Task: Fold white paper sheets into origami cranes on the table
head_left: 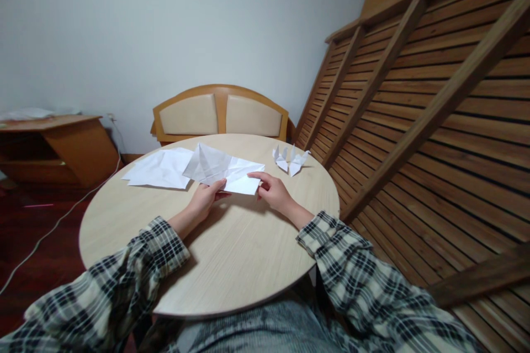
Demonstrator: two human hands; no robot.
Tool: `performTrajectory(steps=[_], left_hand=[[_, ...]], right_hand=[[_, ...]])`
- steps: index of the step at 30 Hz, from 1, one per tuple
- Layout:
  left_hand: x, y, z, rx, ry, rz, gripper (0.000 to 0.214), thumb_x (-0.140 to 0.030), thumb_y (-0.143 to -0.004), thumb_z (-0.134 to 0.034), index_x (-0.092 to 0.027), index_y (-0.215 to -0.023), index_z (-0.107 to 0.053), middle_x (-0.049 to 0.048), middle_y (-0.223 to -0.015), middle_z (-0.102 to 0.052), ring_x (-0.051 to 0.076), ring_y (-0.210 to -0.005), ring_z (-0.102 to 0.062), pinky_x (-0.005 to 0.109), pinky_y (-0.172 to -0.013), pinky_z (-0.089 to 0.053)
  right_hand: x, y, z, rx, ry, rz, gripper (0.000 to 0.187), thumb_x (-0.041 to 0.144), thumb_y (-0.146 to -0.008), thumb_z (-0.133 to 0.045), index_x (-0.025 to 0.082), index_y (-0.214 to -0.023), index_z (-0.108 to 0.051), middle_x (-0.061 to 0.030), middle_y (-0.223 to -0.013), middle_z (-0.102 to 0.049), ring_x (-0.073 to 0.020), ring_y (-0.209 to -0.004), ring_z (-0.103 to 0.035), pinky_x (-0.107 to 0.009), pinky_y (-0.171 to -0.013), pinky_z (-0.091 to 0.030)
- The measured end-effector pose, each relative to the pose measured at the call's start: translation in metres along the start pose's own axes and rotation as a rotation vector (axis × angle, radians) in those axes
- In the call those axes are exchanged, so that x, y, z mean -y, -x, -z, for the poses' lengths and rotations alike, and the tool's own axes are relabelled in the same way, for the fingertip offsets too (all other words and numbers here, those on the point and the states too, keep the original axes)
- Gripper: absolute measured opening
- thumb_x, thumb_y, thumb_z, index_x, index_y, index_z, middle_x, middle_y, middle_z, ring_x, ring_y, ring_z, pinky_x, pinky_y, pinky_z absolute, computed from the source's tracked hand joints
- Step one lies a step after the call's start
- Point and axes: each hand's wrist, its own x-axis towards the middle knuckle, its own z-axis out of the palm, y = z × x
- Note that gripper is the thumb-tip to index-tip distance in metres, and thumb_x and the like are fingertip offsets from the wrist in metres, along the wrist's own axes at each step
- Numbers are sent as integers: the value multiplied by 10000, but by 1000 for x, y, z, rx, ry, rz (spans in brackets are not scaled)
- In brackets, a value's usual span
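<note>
A creased, partly folded sheet of white paper (pixel 229 168) is held just above the table between both hands. My left hand (pixel 202 198) pinches its near edge, thumb on top and fingers underneath. At the right end, my right hand (pixel 273 190) grips the same sheet, its index finger lying along the upper side. Other white paper sheets (pixel 159 168) lie flat to the left, partly behind the held one. Two white folded paper cranes, one (pixel 280 158) beside the other (pixel 298 161), stand beyond my right hand.
The round pale wooden table (pixel 244 248) reaches close to my lap. Behind it stands a wooden headboard (pixel 221 113) with cream panels. A slatted wooden frame (pixel 414 121) leans along the right side. On the left are a low cabinet (pixel 83 149) and a white cable (pixel 62 220).
</note>
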Motion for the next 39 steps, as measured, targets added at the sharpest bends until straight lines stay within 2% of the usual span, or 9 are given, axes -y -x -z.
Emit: performTrajectory(steps=[7, 11, 14, 19, 22, 24, 26, 34, 39], left_hand=[[-2, 2, 0, 21, -35, 6, 200, -205, -705, -750, -125, -877, -687, 110, -888, -721, 181, -725, -635, 289, -654, -542], [-2, 2, 2, 44, -63, 42, 141, -208, -730, -733, -107, -824, -701, 126, -809, -723, 193, -693, -643, 301, -666, -543], [-2, 3, 1, 69, -82, 59, 110, -203, -745, -718, -101, -786, -706, 134, -761, -717, 195, -658, -645, 308, -651, -538], [-3, 6, -2, 152, -138, 74, 157, -226, -778, -687, -116, -883, -726, 134, -787, -738, 193, -657, -647, 308, -650, -531], [-2, 8, -3, 178, -174, 109, 203, -268, -803, -673, -108, -921, -718, 142, -795, -744, 200, -681, -664, 307, -664, -532], [-1, 9, -2, 200, -183, 115, 231, -299, -821, -662, -108, -943, -704, 161, -906, -755, 193, -699, -674, 299, -669, -533], [0, 9, -1, 222, -193, 115, 267, -337, -841, -644, -112, -978, -689, 171, -999, -751, 184, -713, -679, 291, -675, -536], [1, 6, 0, 244, -251, 91, 414, -490, -900, -538, -129, -1066, -656, 171, -1037, -745, 195, -720, -696, 289, -638, -533], [1, 8, -1, 276, -252, 56, 399, -483, -821, -659, -119, -983, -681, 165, -969, -744, 187, -689, -674, 310, -675, -542]], right_hand=[[-3, -3, 2, -53, 3, -9, 373, 64, -759, -542, 202, -1084, -662, -63, -1133, -685, -86, -594, -608, -268, -601, -516], [-5, -6, 3, -91, -5, -4, 299, 103, -783, -590, 203, -1058, -649, -65, -1153, -661, -78, -611, -600, -253, -594, -513], [-7, -8, 4, -114, -34, -6, 221, 190, -801, -640, 200, -1022, -635, -67, -1154, -626, -82, -642, -591, -244, -587, -517], [-8, -11, 6, -170, -73, -33, 217, 359, -824, -650, 186, -952, -626, -98, -1211, -536, -103, -711, -589, -241, -549, -504], [-7, -12, 7, -192, -82, -91, 267, 443, -830, -637, 181, -869, -599, -60, -970, -591, -119, -665, -578, -238, -515, -459], [-5, -12, 8, -203, -88, -114, 307, 488, -826, -638, 187, -823, -575, -9, -754, -567, -128, -611, -559, -241, -513, -433], [-4, -12, 8, -211, -96, -119, 336, 520, -817, -638, 193, -798, -563, 24, -636, -526, -128, -567, -534, -246, -520, -420], [-2, -12, 8, -235, -107, -105, 358, 541, -795, -645, 197, -771, -549, 21, -648, -546, -112, -528, -499, -252, -513, -403], [0, -11, 8, -241, -90, -105, 326, 502, -797, -654, 192, -775, -552, 27, -625, -534, -113, -534, -502, -252, -524, -410]])
